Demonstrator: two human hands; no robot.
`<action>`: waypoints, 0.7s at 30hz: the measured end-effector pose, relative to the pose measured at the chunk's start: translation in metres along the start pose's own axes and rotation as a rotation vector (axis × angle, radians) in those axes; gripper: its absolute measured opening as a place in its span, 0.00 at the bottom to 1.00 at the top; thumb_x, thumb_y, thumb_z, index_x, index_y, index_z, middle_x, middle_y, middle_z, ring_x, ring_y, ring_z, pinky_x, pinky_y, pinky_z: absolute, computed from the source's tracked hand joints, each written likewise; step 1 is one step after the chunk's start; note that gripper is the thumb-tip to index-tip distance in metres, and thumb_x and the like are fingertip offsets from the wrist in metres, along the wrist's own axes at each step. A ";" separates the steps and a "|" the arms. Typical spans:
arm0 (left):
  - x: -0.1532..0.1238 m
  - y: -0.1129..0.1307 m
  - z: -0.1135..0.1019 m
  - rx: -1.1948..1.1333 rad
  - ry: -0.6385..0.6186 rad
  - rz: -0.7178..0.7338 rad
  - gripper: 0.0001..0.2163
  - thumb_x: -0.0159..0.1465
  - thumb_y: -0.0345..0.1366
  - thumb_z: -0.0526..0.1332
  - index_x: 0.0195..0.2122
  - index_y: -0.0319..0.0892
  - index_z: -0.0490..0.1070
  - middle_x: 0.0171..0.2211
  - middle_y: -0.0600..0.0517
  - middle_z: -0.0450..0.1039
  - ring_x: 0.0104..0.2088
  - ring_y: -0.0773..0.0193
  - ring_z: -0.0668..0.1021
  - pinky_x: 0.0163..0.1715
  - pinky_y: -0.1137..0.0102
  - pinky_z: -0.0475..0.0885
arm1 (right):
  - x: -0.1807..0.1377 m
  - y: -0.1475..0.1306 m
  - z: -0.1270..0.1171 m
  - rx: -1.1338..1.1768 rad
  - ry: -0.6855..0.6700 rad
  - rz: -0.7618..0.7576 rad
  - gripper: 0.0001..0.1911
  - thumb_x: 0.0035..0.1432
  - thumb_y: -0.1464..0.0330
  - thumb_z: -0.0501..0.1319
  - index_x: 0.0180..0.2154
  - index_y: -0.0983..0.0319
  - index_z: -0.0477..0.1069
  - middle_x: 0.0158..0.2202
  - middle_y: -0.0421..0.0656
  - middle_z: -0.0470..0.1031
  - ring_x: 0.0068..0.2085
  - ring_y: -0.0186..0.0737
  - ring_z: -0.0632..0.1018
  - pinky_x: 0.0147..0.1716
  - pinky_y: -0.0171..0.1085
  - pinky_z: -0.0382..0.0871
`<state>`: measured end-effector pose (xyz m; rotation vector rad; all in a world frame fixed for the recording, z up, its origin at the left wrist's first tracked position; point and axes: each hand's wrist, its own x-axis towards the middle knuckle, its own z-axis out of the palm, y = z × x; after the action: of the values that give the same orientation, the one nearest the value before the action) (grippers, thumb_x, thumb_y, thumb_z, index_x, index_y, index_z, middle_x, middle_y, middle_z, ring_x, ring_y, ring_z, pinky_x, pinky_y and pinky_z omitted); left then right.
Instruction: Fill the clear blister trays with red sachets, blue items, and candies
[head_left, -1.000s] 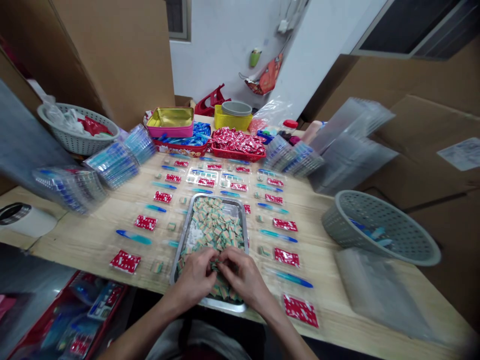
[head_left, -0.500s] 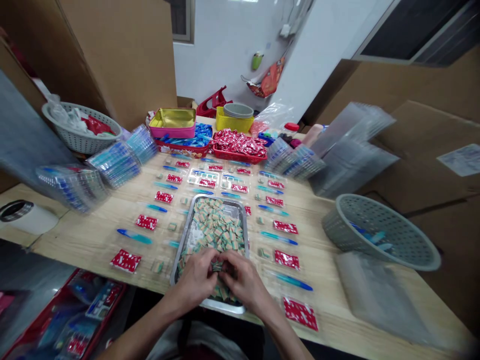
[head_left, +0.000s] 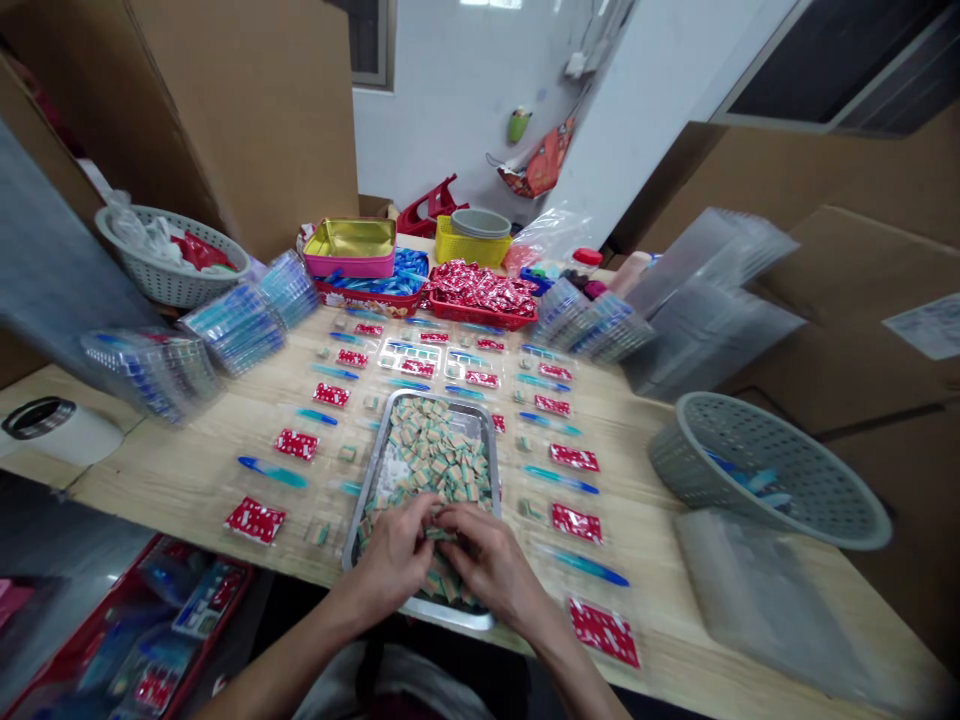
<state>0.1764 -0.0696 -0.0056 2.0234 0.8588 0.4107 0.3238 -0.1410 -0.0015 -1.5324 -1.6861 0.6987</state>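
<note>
A shallow metal tray [head_left: 360, 500] holds a heap of small tan-and-green striped pieces [head_left: 442, 450], with some white bits along its left side. Over its near end, my left hand [head_left: 401, 555] and my right hand [head_left: 487, 560] meet with fingers curled in a pinch. A few of the striped pieces show between the fingertips; how many is hidden. Around the tray lie clear plastic blisters, each with a blue pen [head_left: 272, 472], a red packet with white spots [head_left: 255, 520] and a small striped piece [head_left: 319, 533].
At the back stand a red tray of shiny red packets [head_left: 480, 290], a pink tin [head_left: 351, 264] above blue pens, and a yellow basket [head_left: 469, 246]. Stacked clear blisters [head_left: 232, 325] flank both sides. A grey basket [head_left: 772, 470] and plastic bags [head_left: 757, 590] lie right; a tape roll [head_left: 67, 435] left.
The view has shifted slightly, so everything sits a little further right and lower. My fingers have moved a little at the striped pieces; both hands stay over the tray's near end.
</note>
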 end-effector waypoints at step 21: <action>-0.008 -0.050 -0.025 -0.738 0.077 -0.235 0.22 0.42 0.28 0.65 0.41 0.39 0.67 0.32 0.53 0.73 0.24 0.73 0.69 0.22 0.76 0.60 | 0.221 -0.006 0.015 0.202 -0.224 0.106 0.09 0.47 0.64 0.62 0.26 0.63 0.68 0.20 0.37 0.67 0.22 0.33 0.69 0.24 0.33 0.62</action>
<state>0.1357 -0.0408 -0.0323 1.2232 0.8226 0.5733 0.3051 0.0779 0.0302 -1.4511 -1.6446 1.0974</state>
